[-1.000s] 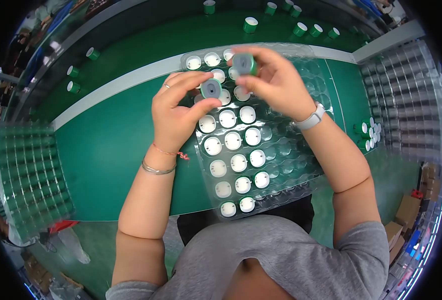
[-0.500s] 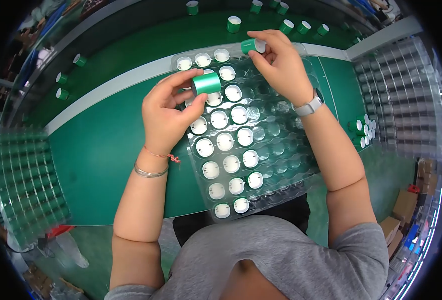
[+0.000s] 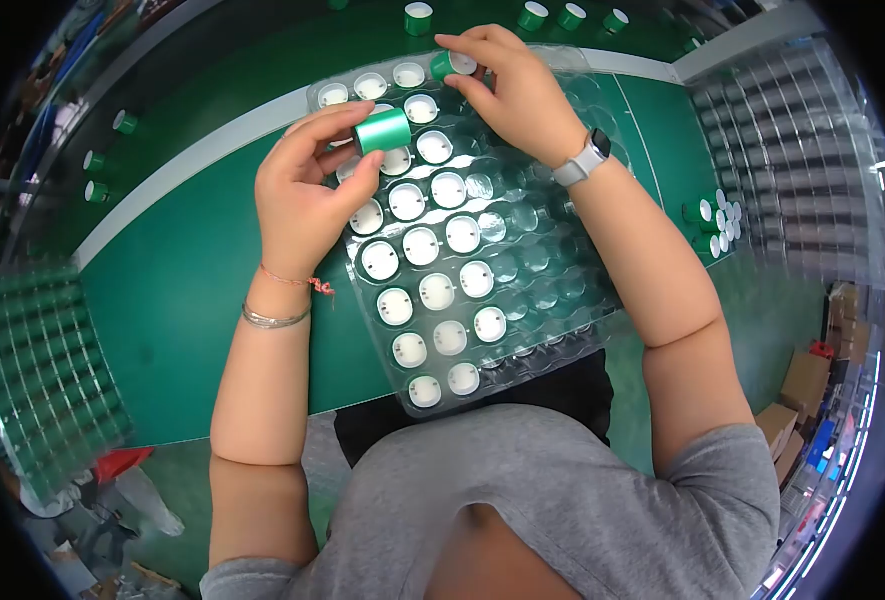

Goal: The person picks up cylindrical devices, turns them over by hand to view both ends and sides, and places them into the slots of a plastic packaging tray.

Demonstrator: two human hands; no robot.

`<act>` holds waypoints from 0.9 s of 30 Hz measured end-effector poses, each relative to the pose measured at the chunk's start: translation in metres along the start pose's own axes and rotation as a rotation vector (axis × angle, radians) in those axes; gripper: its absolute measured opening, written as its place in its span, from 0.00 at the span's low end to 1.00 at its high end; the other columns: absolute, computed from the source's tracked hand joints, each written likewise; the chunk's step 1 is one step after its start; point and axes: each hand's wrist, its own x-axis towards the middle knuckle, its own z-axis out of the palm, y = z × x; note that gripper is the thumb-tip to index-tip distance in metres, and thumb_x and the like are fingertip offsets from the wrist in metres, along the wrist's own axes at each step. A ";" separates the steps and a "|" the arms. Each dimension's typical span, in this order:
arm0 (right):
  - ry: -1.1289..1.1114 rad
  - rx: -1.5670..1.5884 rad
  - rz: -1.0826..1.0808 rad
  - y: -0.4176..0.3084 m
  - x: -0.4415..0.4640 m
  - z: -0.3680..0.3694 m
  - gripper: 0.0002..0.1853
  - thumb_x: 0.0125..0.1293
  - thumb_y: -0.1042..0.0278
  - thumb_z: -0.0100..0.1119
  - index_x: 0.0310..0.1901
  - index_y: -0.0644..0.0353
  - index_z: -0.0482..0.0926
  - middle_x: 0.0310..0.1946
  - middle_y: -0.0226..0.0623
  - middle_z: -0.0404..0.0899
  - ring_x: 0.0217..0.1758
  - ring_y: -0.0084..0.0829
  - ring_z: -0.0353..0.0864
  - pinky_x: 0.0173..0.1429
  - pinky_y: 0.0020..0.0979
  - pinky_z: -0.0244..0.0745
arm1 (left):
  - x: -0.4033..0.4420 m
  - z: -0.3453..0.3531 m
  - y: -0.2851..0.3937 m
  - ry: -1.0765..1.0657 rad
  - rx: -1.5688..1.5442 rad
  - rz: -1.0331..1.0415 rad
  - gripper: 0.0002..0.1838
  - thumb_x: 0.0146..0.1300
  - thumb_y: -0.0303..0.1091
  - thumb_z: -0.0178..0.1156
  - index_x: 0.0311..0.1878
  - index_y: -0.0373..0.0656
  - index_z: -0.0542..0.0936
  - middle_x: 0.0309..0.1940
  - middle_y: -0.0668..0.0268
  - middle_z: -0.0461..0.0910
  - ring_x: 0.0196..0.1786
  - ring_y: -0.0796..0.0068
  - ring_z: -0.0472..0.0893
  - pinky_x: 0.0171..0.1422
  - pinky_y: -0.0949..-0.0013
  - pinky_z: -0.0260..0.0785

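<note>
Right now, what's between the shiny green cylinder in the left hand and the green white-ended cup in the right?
In the head view, one round white-faced piece, seated in the clear plastic tray, shows between cylinder and cup.

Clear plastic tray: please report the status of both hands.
Left hand holds shiny green cylinder over clear plastic tray. Right hand holds green cylinder with white end at tray's far edge. Left hand partly hides round white pieces.

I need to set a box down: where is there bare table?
Widest: the green table between the left forearm and left-edge tray. Smaller: behind the clustered cups, between the middle tray and right-edge tray. Crowded: the middle tray's left side, filled with white-topped pieces.
</note>
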 end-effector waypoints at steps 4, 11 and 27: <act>-0.005 0.112 0.187 -0.017 0.004 -0.019 0.19 0.58 0.65 0.69 0.52 0.59 0.82 0.41 0.37 0.78 0.35 0.32 0.79 0.41 0.29 0.76 | 0.001 -0.003 -0.004 0.007 -0.018 0.032 0.19 0.54 0.15 0.67 0.51 0.33 0.79 0.56 0.57 0.77 0.56 0.68 0.80 0.60 0.68 0.79; -0.827 0.261 -0.138 -0.115 -0.036 -0.091 0.18 0.51 0.66 0.74 0.42 0.59 0.79 0.33 0.33 0.74 0.33 0.30 0.75 0.36 0.31 0.73 | 0.001 -0.001 -0.003 0.016 -0.004 0.035 0.18 0.54 0.16 0.67 0.49 0.33 0.79 0.53 0.59 0.77 0.55 0.69 0.81 0.60 0.68 0.79; -0.694 0.188 0.184 -0.140 -0.080 -0.067 0.30 0.52 0.65 0.75 0.56 0.58 0.72 0.49 0.35 0.72 0.35 0.30 0.79 0.39 0.30 0.75 | 0.000 -0.004 -0.002 0.009 -0.054 0.025 0.18 0.54 0.16 0.67 0.50 0.32 0.80 0.51 0.59 0.78 0.52 0.68 0.83 0.59 0.69 0.79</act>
